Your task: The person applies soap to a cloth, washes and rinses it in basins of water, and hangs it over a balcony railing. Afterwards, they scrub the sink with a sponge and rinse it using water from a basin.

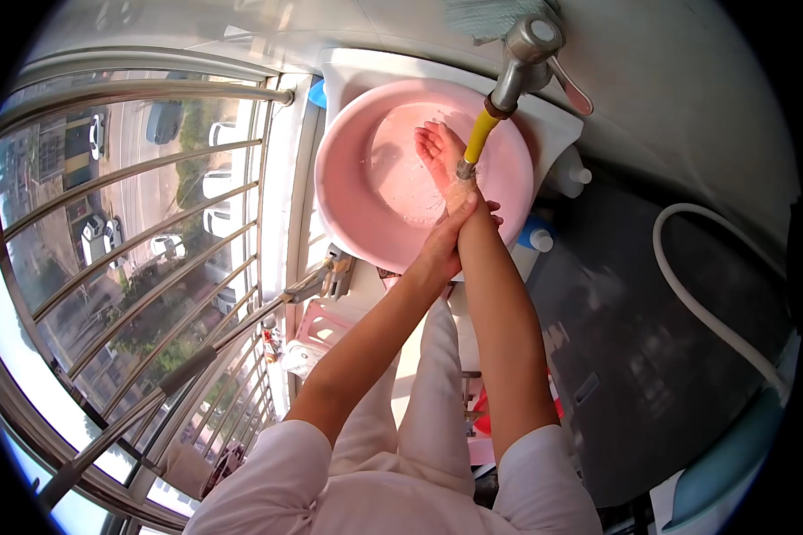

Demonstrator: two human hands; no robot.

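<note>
My left hand [453, 229] is wrapped around my right wrist, with its fingertips showing on the far side of the forearm. Palm up and fingers loosely apart, my right hand [439, 153] hangs over a pink basin [352, 218] and holds nothing. Right above that wrist is the end of a yellow hose piece [481, 135] fitted to a metal tap [531, 45]. The skin under the outlet looks wet. Shallow water with bubbles seems to lie in the basin, which rests in a white sink [348, 62].
A metal window railing [143, 160] runs along the left, with a long pole [201, 361] slanting beside it. A white bottle [569, 172] and a blue bottle [535, 234] stand right of the sink. A pale hose [709, 308] curves over a dark surface at the right.
</note>
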